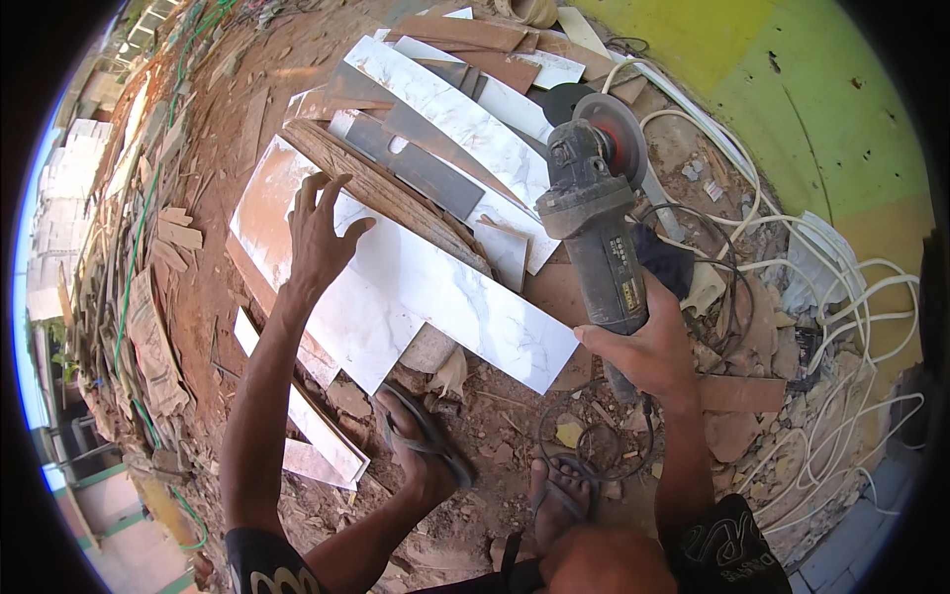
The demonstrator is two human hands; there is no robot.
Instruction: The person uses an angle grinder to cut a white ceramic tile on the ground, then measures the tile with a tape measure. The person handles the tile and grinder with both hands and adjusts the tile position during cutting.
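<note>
My right hand (648,351) is wrapped round the body of a dark angle grinder (602,243), held upright with its head pointing away from me. A round cutting disc (623,139) shows at the grinder's far end; I cannot tell whether it spins. My left hand (325,228) has its fingers apart and curved, over the left part of a white marbled tile (426,272). Whether the fingertips touch it I cannot tell. The tile has a notch at its near edge and brown dirt on its left end. A weathered wooden plank (386,193) lies along its far side.
White and brown tile offcuts (460,109) are piled beyond the plank. Pale cable (851,317) loops over rubble on the right, beside a green-yellow wall (792,89). My sandalled feet (421,436) stand near the tile. Narrow tile strips (322,436) lie at the left.
</note>
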